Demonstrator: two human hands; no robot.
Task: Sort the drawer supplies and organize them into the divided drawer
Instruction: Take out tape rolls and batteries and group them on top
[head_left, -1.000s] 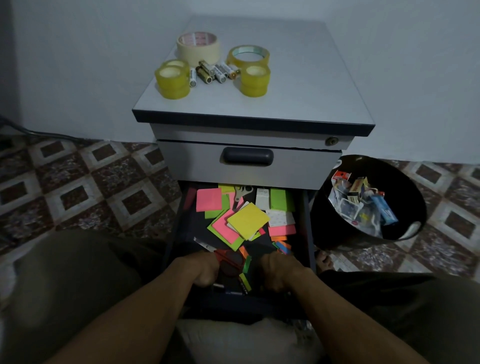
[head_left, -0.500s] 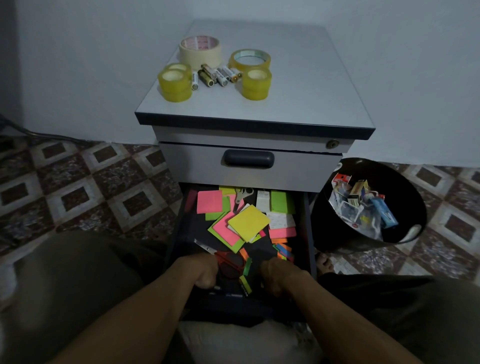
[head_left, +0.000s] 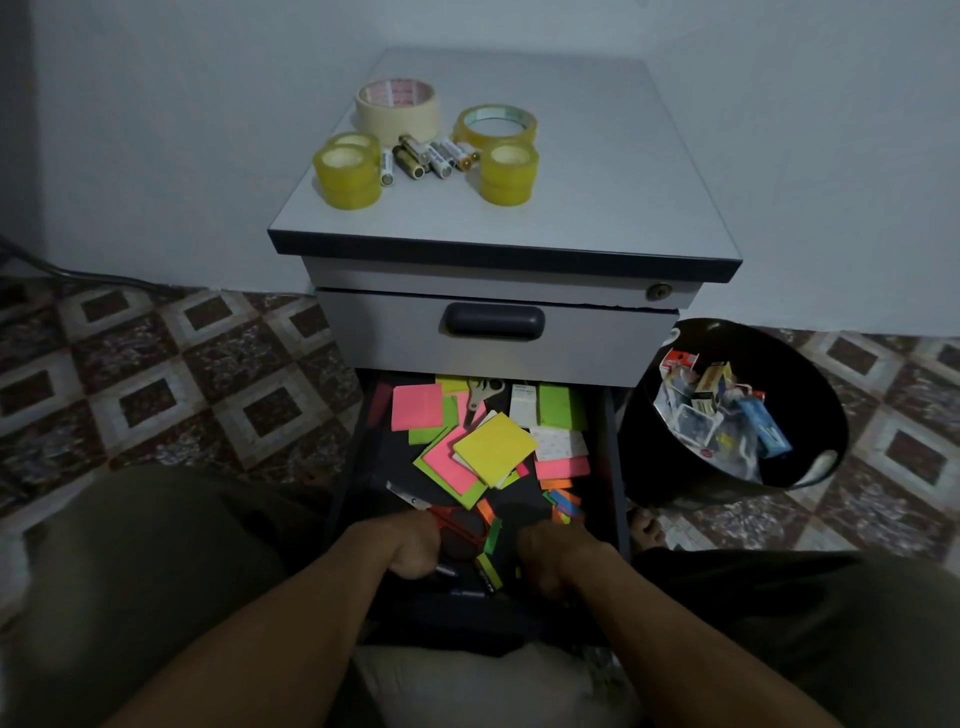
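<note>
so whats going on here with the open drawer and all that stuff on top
A person sits at a small cabinet with its lower drawer pulled out. The left hand and right hand are both down at the near end, fingers curled into the clutter; what they grip is hidden. Sticky notes and red scissors lie loose and unsorted inside. Tape rolls and batteries sit on top, and a black bin of packaging stands beside it.

Wall: I see a plain pale wall behind everything.
Floor: patterned tiles, brown and grey diamonds.
Furniture: grey pedestal cabinet standing against that wall.
Light: dim on my feed, bluish cast.
</note>
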